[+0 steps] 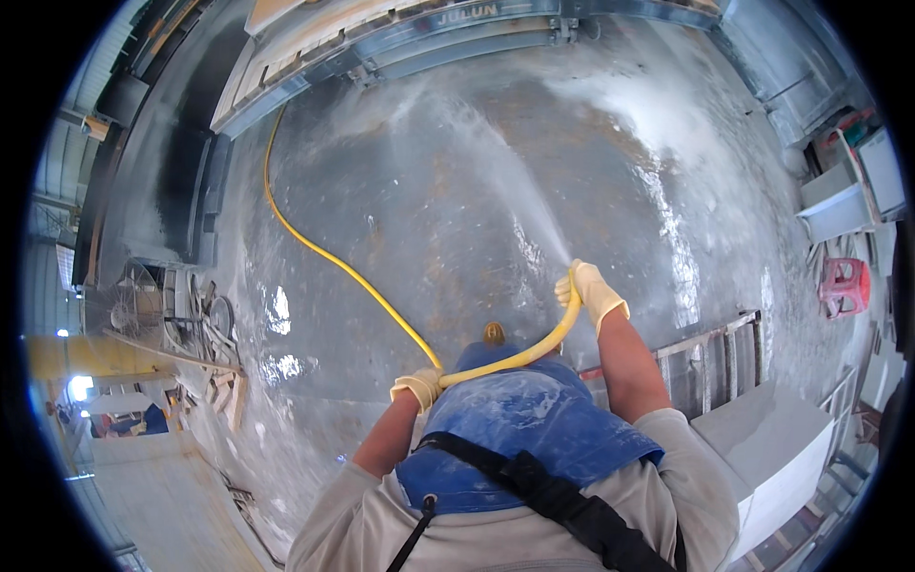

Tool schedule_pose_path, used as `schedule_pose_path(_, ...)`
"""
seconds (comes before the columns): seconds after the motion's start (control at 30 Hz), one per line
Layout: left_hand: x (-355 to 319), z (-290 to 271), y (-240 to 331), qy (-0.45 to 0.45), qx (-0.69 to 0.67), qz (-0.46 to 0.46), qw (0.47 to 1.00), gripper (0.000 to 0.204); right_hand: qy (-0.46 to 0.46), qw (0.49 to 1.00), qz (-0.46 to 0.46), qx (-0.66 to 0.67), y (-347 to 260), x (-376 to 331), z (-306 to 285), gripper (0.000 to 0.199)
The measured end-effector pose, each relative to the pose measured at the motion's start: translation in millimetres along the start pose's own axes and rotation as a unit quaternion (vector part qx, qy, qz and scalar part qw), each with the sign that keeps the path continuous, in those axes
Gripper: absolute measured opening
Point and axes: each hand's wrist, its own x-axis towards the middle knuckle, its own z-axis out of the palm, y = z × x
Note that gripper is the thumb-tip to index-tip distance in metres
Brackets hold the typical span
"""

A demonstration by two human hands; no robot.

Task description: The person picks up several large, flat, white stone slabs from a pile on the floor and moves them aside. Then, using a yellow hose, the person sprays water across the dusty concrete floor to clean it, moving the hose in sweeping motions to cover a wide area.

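"While the water shoots out, how should you hold the yellow hose?"

"The right grip, in its glove, is wrapped around the hose near its end. I'd make that hand do the aiming — small, slow swings, so the spray doesn't jump about."

"And the left grip?"

"It's wrapped around the hose too, farther back. It should help carry the weight. I'd make the bend between both grips big and soft, because a kink could choke the water."

"So where does the hose go?"

"Its tip is right at the right grip, and the spray flies ahead of it, over the wet floor. Back from there, the hose curves in front of the blue apron to the left grip. Then a long, thin-looking part runs far ahead of the left grip, toward the metal frame."

"Anything to watch?"

"That long part — you could trip on it, so I'd take small steps."
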Motion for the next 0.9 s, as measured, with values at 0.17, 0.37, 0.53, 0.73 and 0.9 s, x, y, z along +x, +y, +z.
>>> schedule_pose_path(0.17,-11.4,-9.4,11.0,0.0,0.001,-0.012,1.0,0.032,0.003,1.0,-0.005,0.011,-2.7,-3.0,2.1,0.063)
schedule_pose_path(0.37,-17.8,-20.4,23.2,-0.004,0.001,-0.01,1.0,0.031,0.006,0.999,-0.027,0.016,-6.3,-6.8,2.6,0.062)
schedule_pose_path(0.53,-18.0,-20.5,22.4,0.006,-0.001,0.01,1.0,0.03,0.002,0.999,-0.037,0.031,-11.7,-11.1,4.0,0.06)
schedule_pose_path(0.73,-32.5,-44.4,57.4,-0.007,0.032,-0.035,0.999,0.028,0.01,0.998,0.009,0.053,2.4,5.4,-8.8,0.065)
schedule_pose_path(0.9,-7.7,-15.2,22.3,-0.008,-0.001,0.014,1.0,0.028,0.034,0.986,0.066,0.146,73.3,36.3,-45.5,0.065)
